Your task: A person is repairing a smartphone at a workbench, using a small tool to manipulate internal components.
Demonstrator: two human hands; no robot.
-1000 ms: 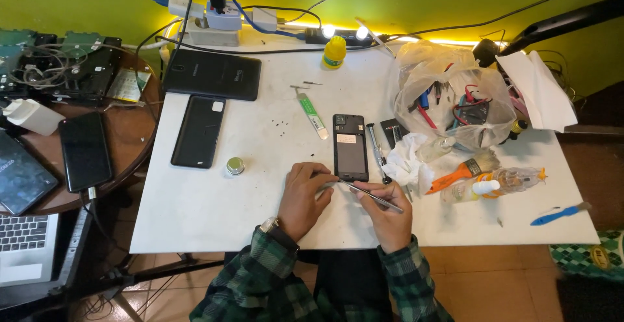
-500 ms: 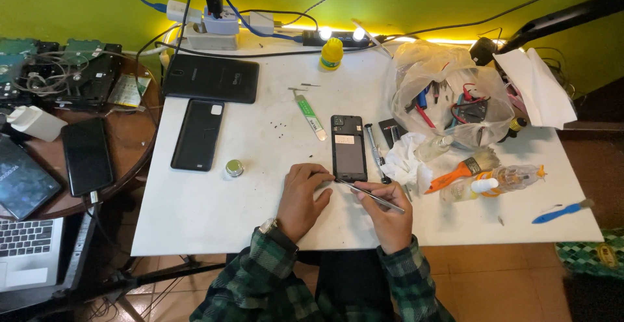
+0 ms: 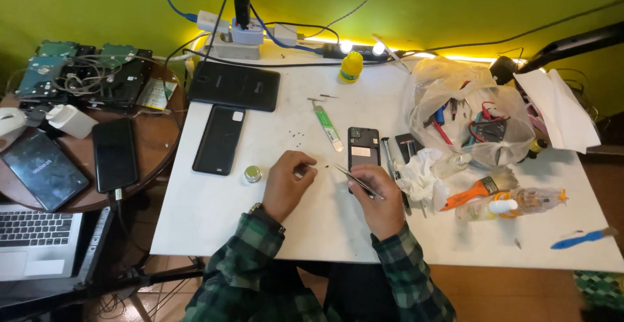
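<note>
On the white worktop (image 3: 214, 218), opened black phone (image 3: 363, 149) lies back-up, just beyond both hands. Right hand (image 3: 382, 206): grip pinched on tweezers (image 3: 356, 180), tips pointing left. Left hand (image 3: 286, 184): fingers curled together, possibly pinching a tiny part, too small to tell.

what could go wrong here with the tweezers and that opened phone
The tiny screws lie loose on the white table; a sleeve might scatter them. The tweezers in the right hand point near the opened phone and could scratch it. The left hand pinches something too small to see, easily dropped.
</note>
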